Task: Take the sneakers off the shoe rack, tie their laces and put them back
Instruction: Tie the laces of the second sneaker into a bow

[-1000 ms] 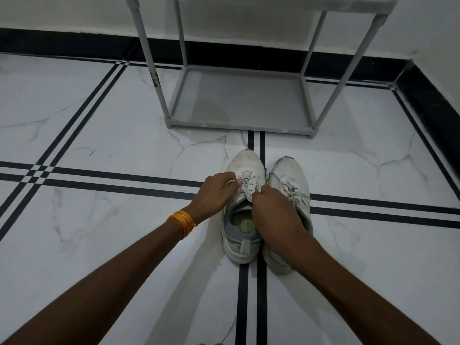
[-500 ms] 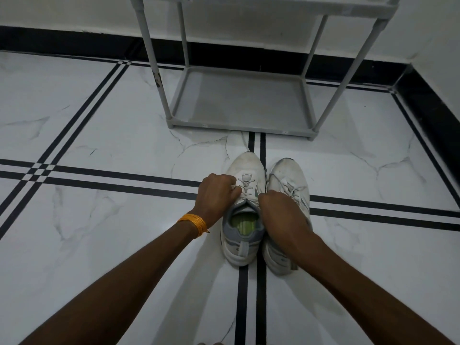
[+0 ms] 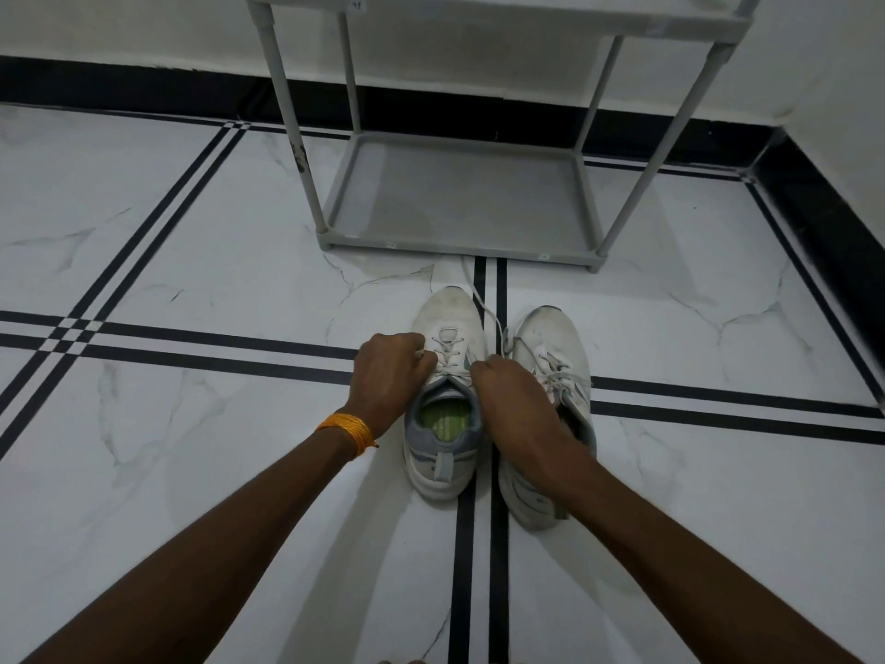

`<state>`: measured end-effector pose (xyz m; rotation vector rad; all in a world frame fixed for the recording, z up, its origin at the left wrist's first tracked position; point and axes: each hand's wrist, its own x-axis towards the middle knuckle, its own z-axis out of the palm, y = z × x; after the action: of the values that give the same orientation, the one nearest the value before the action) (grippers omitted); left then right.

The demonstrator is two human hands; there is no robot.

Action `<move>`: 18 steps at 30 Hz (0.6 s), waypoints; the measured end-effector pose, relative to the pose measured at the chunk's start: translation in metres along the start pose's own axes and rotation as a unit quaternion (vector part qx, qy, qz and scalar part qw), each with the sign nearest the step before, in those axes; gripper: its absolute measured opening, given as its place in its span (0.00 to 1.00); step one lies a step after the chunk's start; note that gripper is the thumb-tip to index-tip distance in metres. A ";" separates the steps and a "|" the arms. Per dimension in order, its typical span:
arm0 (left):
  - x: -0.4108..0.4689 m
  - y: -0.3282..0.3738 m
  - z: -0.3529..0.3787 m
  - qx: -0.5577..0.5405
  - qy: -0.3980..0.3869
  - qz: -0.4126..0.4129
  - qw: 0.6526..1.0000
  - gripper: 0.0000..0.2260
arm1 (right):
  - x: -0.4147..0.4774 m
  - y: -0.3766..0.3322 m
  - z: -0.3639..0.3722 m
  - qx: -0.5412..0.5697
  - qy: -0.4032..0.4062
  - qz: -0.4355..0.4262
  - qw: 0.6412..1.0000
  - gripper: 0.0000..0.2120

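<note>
Left hand (image 3: 390, 371) and right hand (image 3: 515, 404) both fisted on the laces (image 3: 448, 349) of the left sneaker (image 3: 445, 400), pulling outward at 9 and 3 o'clock. Step: tying the first shoe. Right sneaker (image 3: 550, 376) just beside it on the floor (image 3: 191, 424), lace loose. Shoe rack (image 3: 459, 203) at 12 o'clock, bottom shelf bare. Next likely: form loops, cinch bow.

Rack's (image 3: 459, 198) top cropped; right sneaker (image 3: 550, 347) half-hidden.
</note>
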<state>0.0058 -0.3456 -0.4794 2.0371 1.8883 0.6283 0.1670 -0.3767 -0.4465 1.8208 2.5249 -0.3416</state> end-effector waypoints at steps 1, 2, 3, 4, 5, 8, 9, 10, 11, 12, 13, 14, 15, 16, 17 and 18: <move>0.001 -0.006 -0.002 0.002 0.007 0.001 1.000 0.15 | 0.003 -0.002 0.001 0.014 -0.003 -0.012 1.000 0.10; 0.001 -0.012 -0.003 0.006 0.012 0.000 1.000 0.15 | 0.003 -0.003 0.000 0.035 -0.004 -0.017 0.999 0.09; 0.000 -0.017 -0.005 0.013 0.017 0.005 1.000 0.15 | 0.001 -0.001 -0.002 0.071 0.007 -0.022 0.997 0.08; -0.001 -0.020 -0.007 0.028 0.020 0.011 0.999 0.14 | -0.005 0.003 -0.008 0.123 0.024 -0.009 0.992 0.10; -0.003 -0.023 -0.008 0.051 0.028 0.024 0.998 0.12 | -0.013 0.010 -0.015 0.176 0.045 0.021 0.983 0.13; -0.009 -0.007 -0.019 0.122 0.074 0.065 0.988 0.10 | -0.042 0.053 -0.029 0.207 0.091 0.145 0.963 0.20; -0.011 0.007 -0.020 0.106 0.087 0.079 0.987 0.10 | -0.051 0.069 -0.029 0.197 0.080 0.183 0.960 0.21; -0.015 0.025 -0.021 0.072 0.088 0.094 0.989 0.08 | -0.058 0.080 -0.027 0.197 0.056 0.210 0.956 0.22; -0.019 0.045 -0.021 0.021 0.071 0.106 0.992 0.06 | -0.062 0.087 -0.023 0.208 0.035 0.225 0.951 0.22; -0.024 0.063 -0.017 -0.026 0.032 0.105 0.994 0.07 | -0.064 0.090 -0.017 0.220 0.027 0.227 0.948 0.20; -0.028 0.079 -0.011 -0.058 -0.020 0.091 0.994 0.10 | -0.065 0.091 -0.011 0.227 0.033 0.223 0.947 0.18; -0.030 0.091 -0.003 -0.070 -0.075 0.072 0.992 0.13 | -0.064 0.090 -0.007 0.231 0.042 0.215 0.948 0.16; -0.032 0.099 0.006 -0.063 -0.112 0.056 0.990 0.14 | -0.062 0.090 -0.006 0.238 0.052 0.204 0.948 0.14; -0.031 0.103 0.014 -0.049 -0.124 0.043 0.990 0.15 | -0.060 0.090 -0.004 0.246 0.058 0.196 0.948 0.13; -0.030 0.103 0.020 -0.046 -0.116 0.031 0.992 0.14 | -0.058 0.091 -0.003 0.259 0.065 0.193 0.944 0.12; -0.029 0.103 0.024 -0.059 -0.103 0.016 0.993 0.14 | -0.056 0.092 -0.003 0.276 0.072 0.198 0.938 0.11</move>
<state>0.1057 -0.3825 -0.4531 1.9773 1.6659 0.5039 0.2721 -0.4009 -0.4517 2.5673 2.1989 -1.0145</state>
